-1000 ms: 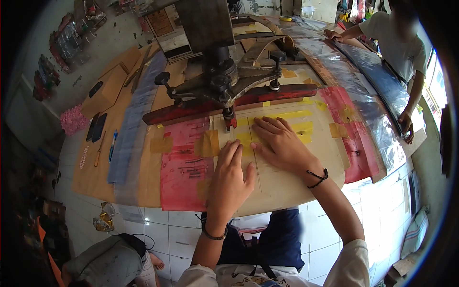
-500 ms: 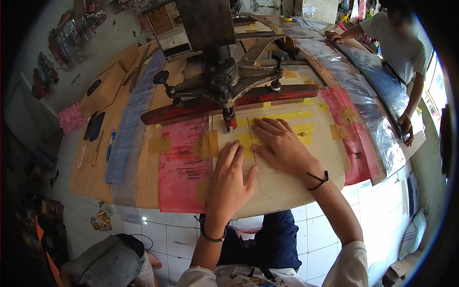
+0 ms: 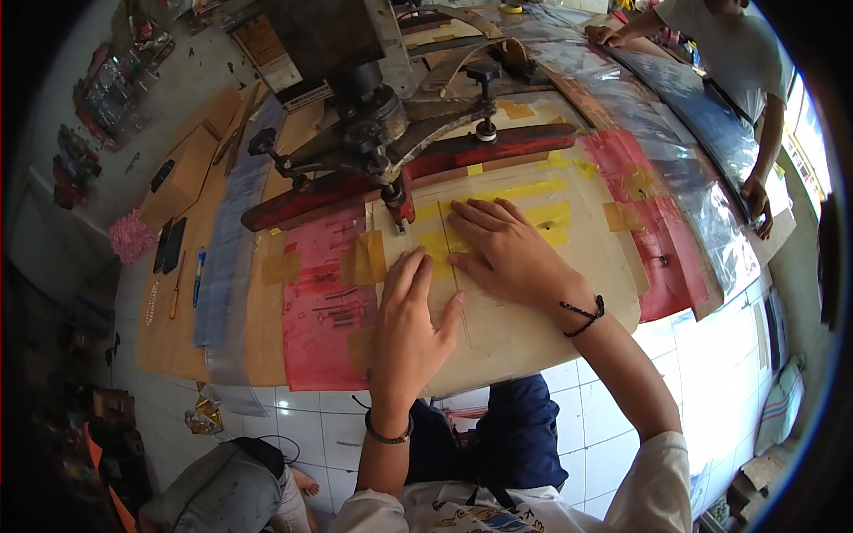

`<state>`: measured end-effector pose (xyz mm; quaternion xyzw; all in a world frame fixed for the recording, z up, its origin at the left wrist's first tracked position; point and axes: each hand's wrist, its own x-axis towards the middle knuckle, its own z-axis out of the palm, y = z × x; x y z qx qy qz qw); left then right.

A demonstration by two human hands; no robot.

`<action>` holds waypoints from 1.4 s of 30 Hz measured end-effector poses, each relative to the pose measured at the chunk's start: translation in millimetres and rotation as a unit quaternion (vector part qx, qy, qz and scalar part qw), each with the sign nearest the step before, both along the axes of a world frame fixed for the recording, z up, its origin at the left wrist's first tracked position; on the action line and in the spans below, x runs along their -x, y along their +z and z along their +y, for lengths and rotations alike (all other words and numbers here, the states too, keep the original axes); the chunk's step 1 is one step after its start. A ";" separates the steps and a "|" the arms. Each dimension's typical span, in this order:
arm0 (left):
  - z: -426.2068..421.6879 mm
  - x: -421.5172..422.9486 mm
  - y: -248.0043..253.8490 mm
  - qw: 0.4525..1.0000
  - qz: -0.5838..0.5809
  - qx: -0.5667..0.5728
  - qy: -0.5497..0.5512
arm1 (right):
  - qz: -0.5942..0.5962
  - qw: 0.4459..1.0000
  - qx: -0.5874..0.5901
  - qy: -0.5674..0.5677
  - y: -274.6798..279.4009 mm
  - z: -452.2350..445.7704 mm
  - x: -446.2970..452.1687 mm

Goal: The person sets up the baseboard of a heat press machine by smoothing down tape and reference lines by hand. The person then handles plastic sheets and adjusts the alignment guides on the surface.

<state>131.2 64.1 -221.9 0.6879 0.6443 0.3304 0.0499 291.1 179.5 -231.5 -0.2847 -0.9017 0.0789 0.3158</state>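
at the centre of the frame, the right hand lay palm-down, loosely spread over the yellow strips on the beige sheet! just to its lower left, the left hand rested on that sheet too, thumb wide of the fingers, while the red bar ran across the upper middle.
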 end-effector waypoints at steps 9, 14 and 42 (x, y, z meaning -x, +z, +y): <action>1.2 1.1 -0.2 1.000 0.012 -0.011 -0.001 | -0.001 1.000 -0.015 -0.006 -4.4 2.7 -0.2; 1.0 -0.9 0.6 1.000 0.005 -0.002 0.004 | -0.012 1.000 -0.003 -0.006 -2.4 1.3 -1.4; 1.2 -1.8 0.0 1.000 -0.002 -0.001 0.001 | -0.034 0.999 0.036 -0.001 4.9 -0.6 -3.2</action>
